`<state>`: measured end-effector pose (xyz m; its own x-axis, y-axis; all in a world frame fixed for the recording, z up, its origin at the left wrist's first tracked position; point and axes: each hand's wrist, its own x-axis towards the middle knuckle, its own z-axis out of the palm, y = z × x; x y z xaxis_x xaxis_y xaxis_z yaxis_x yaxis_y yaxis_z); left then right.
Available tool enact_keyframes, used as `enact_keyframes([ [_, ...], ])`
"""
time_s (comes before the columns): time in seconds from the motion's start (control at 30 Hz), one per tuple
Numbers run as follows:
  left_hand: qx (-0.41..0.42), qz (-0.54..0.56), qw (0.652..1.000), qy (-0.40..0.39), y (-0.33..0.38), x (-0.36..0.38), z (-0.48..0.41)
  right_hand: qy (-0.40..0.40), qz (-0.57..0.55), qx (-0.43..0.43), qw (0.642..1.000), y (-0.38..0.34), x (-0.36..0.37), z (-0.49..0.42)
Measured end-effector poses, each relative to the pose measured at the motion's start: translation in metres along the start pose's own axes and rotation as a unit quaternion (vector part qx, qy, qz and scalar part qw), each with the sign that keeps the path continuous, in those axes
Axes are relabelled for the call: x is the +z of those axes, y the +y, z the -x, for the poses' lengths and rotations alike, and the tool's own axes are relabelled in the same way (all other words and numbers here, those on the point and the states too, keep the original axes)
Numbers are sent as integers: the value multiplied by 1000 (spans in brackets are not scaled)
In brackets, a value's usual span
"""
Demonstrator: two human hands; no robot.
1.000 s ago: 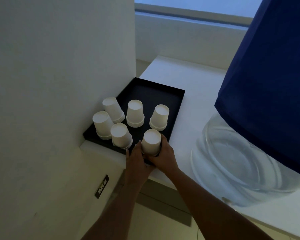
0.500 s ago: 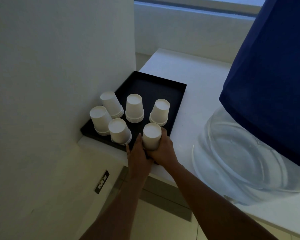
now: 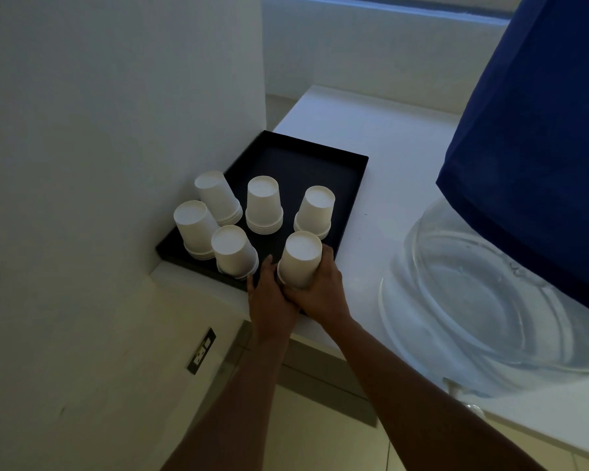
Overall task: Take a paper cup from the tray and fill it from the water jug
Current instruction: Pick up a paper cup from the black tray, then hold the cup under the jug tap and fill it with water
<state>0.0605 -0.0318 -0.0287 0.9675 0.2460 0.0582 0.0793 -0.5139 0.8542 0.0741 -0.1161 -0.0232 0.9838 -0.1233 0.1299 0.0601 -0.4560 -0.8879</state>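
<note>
A black tray [image 3: 306,158] sits on a white counter against the wall, with several short stacks of upside-down white paper cups on it. At the tray's near right corner, both hands are around one upside-down paper cup [image 3: 300,258]. My right hand [image 3: 323,290] wraps its base from the right and my left hand [image 3: 269,297] presses against it from the left. The cup leans a little toward me. The clear water jug [image 3: 483,300] stands on the counter to the right, its upper part under a dark blue cover [image 3: 541,147].
A white wall [image 3: 116,130] rises directly left of the tray. The white counter [image 3: 388,158] runs back toward a window ledge. A wall socket [image 3: 202,350] sits below the counter edge, above a tiled floor.
The camera view has shifted slightly, and the held cup looks a bit more raised and tilted. Both hands stay around it; the other cup stacks have not moved.
</note>
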Motion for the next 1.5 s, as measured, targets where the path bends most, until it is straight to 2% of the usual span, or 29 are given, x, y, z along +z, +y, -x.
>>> enact_keyframes([
  [0.17,1,-9,1000,10,1,0,0,6,-27,-6,1000,-8,-5,2],
  [0.43,53,-41,998,-9,4,-1,-1,56,-81,-25,995,-32,-19,12],
  [0.53,11,31,999,7,13,-6,6,95,-107,-17,990,-44,-29,26],
  [0.67,-18,113,988,99,28,-22,35,135,-137,4,981,-50,-40,58],
  [0.73,-43,180,977,102,38,-30,55,148,-144,16,978,-47,-42,78],
  [0.83,-136,328,935,-22,53,-37,83,161,-160,42,973,-40,-45,109],
  [0.87,-154,347,922,-70,56,-38,92,163,-178,55,969,-37,-46,120],
  [0.97,-187,357,899,-171,56,-37,118,158,-228,93,956,-21,-49,152],
  [1.07,-186,351,892,-215,46,-35,137,137,-264,128,946,-7,-53,183],
  [1.2,-112,244,925,-270,34,-35,156,95,-338,190,917,7,-70,222],
  [1.3,-39,127,934,-331,26,-31,165,79,-325,230,914,25,-84,246],
  [1.43,84,1,903,-421,23,-21,174,-16,-231,280,932,45,-101,260],
  [1.5,170,-84,865,-465,26,-15,176,-44,-173,282,943,53,-110,261],
])
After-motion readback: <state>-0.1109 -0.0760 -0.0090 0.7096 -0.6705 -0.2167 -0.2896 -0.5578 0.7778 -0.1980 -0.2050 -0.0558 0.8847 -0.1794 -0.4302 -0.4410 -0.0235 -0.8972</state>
